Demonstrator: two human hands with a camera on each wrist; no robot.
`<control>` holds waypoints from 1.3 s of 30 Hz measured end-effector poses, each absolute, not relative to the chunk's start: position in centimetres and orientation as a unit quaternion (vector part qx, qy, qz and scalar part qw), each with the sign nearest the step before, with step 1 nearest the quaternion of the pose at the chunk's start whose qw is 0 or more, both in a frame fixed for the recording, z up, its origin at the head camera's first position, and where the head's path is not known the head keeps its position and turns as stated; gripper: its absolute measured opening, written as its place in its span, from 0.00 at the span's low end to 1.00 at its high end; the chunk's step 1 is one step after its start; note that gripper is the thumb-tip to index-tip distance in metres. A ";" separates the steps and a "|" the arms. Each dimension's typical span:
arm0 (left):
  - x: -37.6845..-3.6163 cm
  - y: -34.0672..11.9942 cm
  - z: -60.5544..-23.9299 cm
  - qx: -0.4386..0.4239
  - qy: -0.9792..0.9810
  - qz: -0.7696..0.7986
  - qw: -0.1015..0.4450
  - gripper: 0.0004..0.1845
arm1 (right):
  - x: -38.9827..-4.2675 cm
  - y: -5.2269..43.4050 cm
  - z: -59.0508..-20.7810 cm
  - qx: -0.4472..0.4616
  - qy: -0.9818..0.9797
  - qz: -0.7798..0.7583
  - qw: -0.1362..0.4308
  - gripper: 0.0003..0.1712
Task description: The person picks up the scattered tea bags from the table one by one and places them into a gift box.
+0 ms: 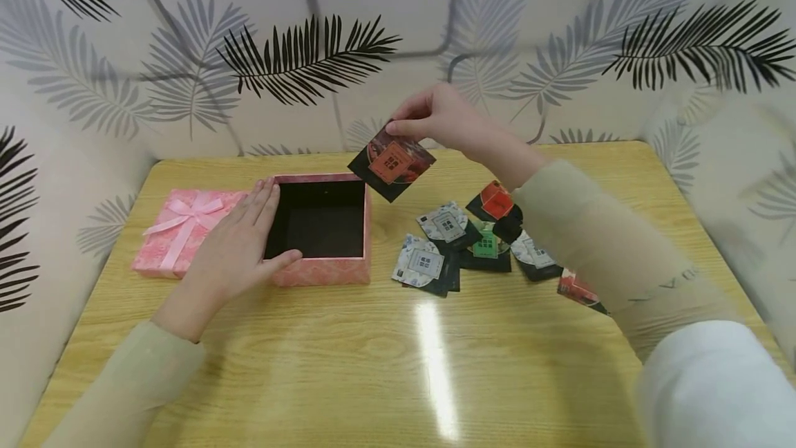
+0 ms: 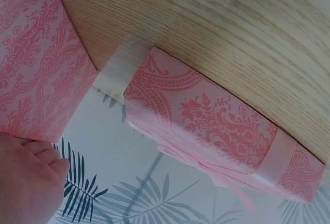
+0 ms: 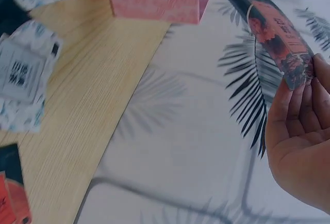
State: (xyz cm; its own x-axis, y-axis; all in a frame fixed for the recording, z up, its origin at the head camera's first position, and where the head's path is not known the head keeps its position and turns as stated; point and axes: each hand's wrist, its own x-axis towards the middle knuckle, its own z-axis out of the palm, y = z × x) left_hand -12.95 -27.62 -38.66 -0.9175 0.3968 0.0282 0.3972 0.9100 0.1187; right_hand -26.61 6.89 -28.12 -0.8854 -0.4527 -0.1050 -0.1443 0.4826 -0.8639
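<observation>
An open pink patterned box point(image 1: 323, 269) with a dark inside stands on the wooden table point(image 1: 398, 365). My left hand point(image 1: 239, 244) rests flat against the box's left wall point(image 2: 31, 69), fingers straight, thumb on the front rim. My right hand point(image 1: 435, 116) is raised above the box's far right corner. It pinches a black sachet with a red-orange label point(image 1: 392, 161) by its top corner; the same sachet point(image 3: 276, 33) hangs from the fingertips point(image 3: 304, 100) in the right wrist view.
The pink lid with a ribbon bow point(image 1: 180, 227) lies left of the box. Several more sachets, white, green and red point(image 1: 448, 227), are scattered to the right of the box. Leaf-patterned walls point(image 1: 311, 61) close in the table on three sides.
</observation>
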 end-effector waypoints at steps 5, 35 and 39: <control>-12.9 -27.6 -38.5 -0.202 -0.977 -0.062 -0.001 0.58 | -25.9 3.7 -28.1 -0.221 0.834 -0.477 0.166 0.11; -12.8 -27.5 -38.6 -0.184 -0.979 -0.093 -0.012 0.59 | -23.7 -3.9 -34.2 -0.367 0.834 -0.364 0.194 0.08; -12.8 -27.6 -38.6 -0.183 -0.978 -0.096 -0.016 0.59 | -23.8 -4.4 -35.1 -0.370 0.838 -0.349 0.201 0.09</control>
